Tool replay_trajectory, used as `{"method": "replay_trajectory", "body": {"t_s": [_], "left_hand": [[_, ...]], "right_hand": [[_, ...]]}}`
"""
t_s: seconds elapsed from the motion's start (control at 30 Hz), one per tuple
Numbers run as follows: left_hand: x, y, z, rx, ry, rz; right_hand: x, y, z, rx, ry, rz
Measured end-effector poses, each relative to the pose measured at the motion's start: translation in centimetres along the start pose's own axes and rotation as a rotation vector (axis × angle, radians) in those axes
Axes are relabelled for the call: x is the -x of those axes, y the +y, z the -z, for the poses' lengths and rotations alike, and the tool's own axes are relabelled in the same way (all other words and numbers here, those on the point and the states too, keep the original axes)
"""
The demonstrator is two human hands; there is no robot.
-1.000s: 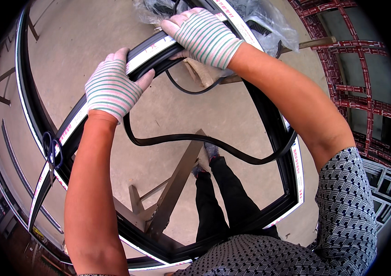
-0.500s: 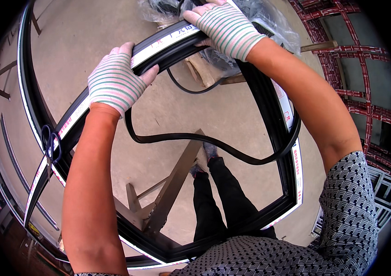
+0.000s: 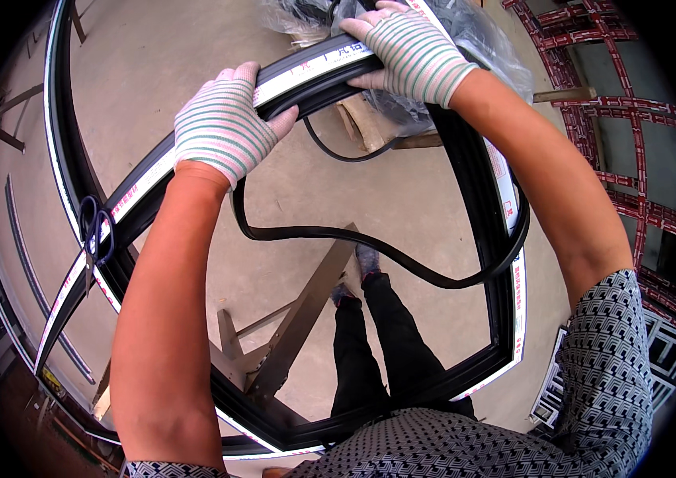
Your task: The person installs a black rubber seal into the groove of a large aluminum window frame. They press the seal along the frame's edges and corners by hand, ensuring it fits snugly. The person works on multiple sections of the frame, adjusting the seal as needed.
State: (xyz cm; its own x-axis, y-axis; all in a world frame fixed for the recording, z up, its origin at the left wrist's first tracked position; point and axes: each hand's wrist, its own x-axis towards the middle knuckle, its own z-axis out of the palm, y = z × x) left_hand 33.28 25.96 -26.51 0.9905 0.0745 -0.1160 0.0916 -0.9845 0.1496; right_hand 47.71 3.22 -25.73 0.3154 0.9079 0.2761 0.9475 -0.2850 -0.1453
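A black window frame [image 3: 465, 179] with white printed film on its faces lies in front of me. My left hand [image 3: 225, 126], in a striped knit glove, is closed around its far bar, thumb on the inner side. Farther right on the same bar, my right hand [image 3: 416, 54], gloved alike, is closed with fingers over the top and thumb on the inner edge. A black rubber sealing strip [image 3: 338, 233] hangs from beneath my left hand and loops to the frame's right side. Under my palms, the strip's path is hidden. Dark-handled scissors [image 3: 97, 231] rest on the frame's left side.
A metal trestle [image 3: 302, 311] stands under the frame, beside my legs. Clear plastic wrapping [image 3: 489, 48] lies beyond the far bar. Red-wrapped profiles [image 3: 636, 143] are stacked at right. More long profiles [image 3: 27, 247] run along the left.
Both hands and the frame's far bar sit slightly farther right in the picture. Their grip on the bar looks the same, and the strip still hangs in its loop.
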Motion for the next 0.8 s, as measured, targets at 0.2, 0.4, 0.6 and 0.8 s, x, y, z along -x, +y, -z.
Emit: {"method": "replay_trajectory", "body": {"t_s": [0.2, 0.4, 0.6, 0.8], "left_hand": [[0.2, -0.3, -0.4, -0.014, 0.038, -0.006], [0.4, -0.8, -0.8, 0.012, 0.068, -0.016], [1.4, -1.8, -1.3, -0.011, 0.108, -0.015], [3.0, -3.3, -1.2, -0.064, 0.143, -0.018]], "right_hand": [[-1.8, -2.8, -1.6, -0.113, -0.029, -0.099], [-1.6, -2.6, -2.1, -0.047, -0.033, -0.073], [-1.8, -2.5, -2.3, -0.023, -0.045, -0.078], [-1.8, -2.8, -2.2, -0.049, -0.053, -0.12]]}}
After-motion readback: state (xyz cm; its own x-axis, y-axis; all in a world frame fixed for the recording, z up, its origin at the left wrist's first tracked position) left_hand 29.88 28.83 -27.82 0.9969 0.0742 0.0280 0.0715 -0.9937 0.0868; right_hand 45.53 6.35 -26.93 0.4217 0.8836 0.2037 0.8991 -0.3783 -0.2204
